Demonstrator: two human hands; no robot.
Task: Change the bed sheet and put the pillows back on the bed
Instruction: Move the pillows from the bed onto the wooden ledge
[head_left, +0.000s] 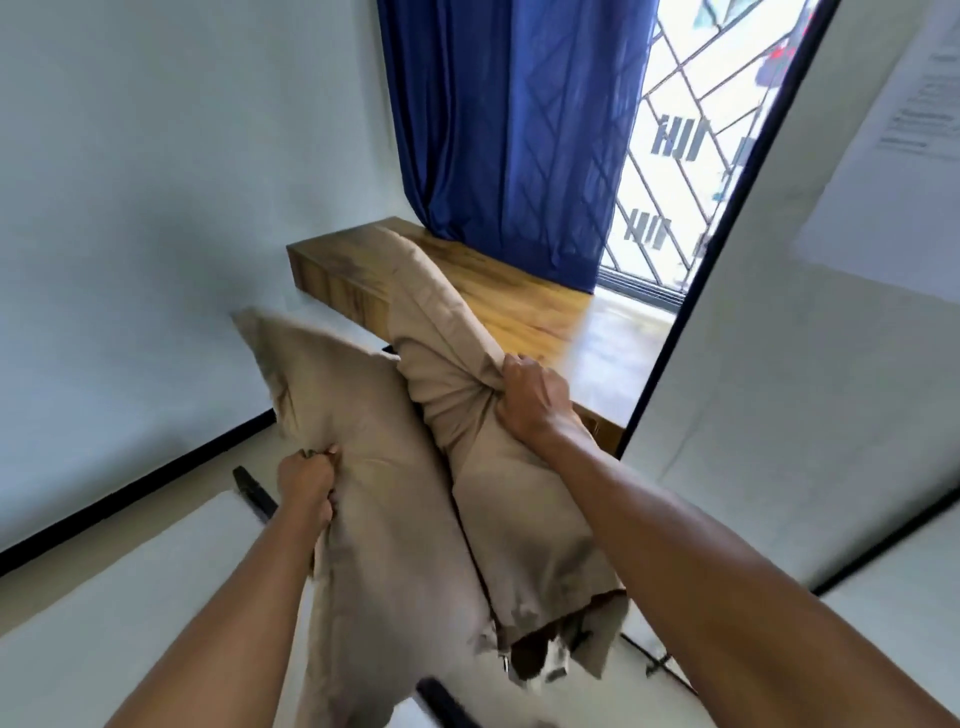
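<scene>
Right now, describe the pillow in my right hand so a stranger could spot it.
Below the blue curtain runs a wooden ledge. Of two beige pillows held before it, take the right pillow, whose far end reaches over the ledge. Unlike the left pillow, gripped at its edge by the left hand, its middle is bunched in the right hand.
</scene>
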